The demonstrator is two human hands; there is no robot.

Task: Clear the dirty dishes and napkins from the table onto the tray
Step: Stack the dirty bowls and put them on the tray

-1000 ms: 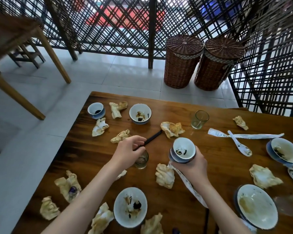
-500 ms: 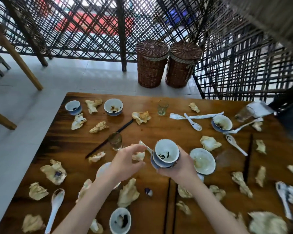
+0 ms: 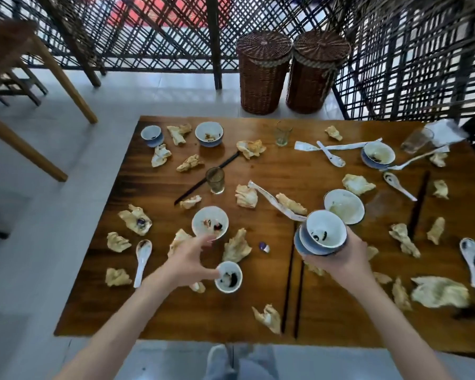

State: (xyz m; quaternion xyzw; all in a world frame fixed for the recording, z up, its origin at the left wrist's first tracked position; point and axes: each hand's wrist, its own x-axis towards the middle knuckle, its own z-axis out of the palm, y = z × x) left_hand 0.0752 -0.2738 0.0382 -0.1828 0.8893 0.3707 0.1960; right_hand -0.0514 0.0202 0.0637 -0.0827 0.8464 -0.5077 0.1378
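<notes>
My right hand [image 3: 340, 263] grips a stack of dirty blue-and-white bowls [image 3: 325, 233] above the wooden table [image 3: 258, 165]. My left hand [image 3: 188, 259] hovers with spread fingers between a soiled bowl [image 3: 210, 222] and a small cup [image 3: 229, 277]. Its thumb is at the cup's rim and it holds nothing. Another bowl [image 3: 344, 206] sits just behind the stack. Several crumpled napkins, such as one [image 3: 236, 246] next to my left hand, lie all over the table. No tray is in view.
A glass [image 3: 215, 180] stands mid-table beside a black chopstick [image 3: 231, 159]. A white spoon [image 3: 141, 259] lies near the left edge and a chopstick pair [image 3: 287, 297] near the front. More bowls, spoons and glasses sit at the far side. Two wicker baskets [image 3: 262, 75] stand behind.
My left hand let go of the black chopstick and came back toward the near bowl and cup, opening. My right hand carried the bowl stack to the right. The view pulled back.
</notes>
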